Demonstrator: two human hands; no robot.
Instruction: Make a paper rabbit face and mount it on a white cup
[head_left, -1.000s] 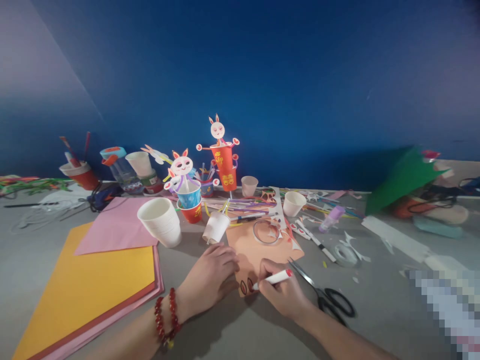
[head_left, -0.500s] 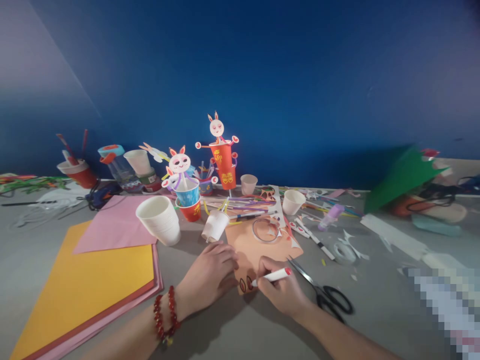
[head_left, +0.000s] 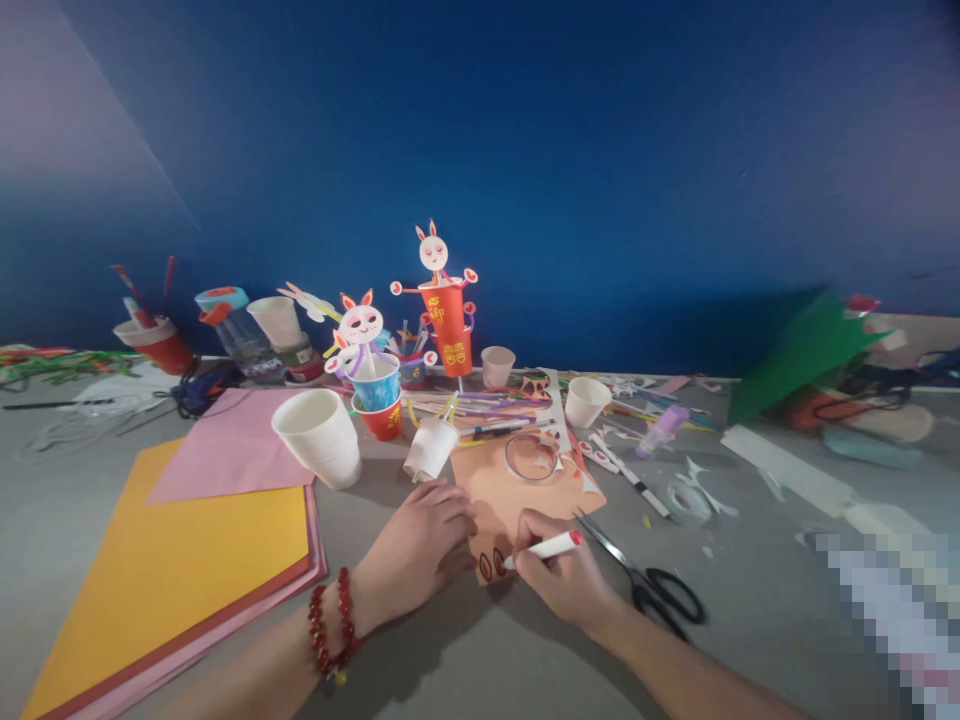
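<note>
Orange sheet (head_left: 510,495), two drawn ovals (head_left: 486,567), one marker (head_left: 551,547)

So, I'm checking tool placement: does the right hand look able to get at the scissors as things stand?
Probably yes: the scissors lie close beside the right hand, and nothing seems to lie on them. That hand grips a white marker, though, so it would likely need freeing first.

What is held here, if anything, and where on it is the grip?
The right hand holds a white marker near its writing tip, red end free. The left hand rests at the edge of the orange paper, holding nothing visible.
</note>
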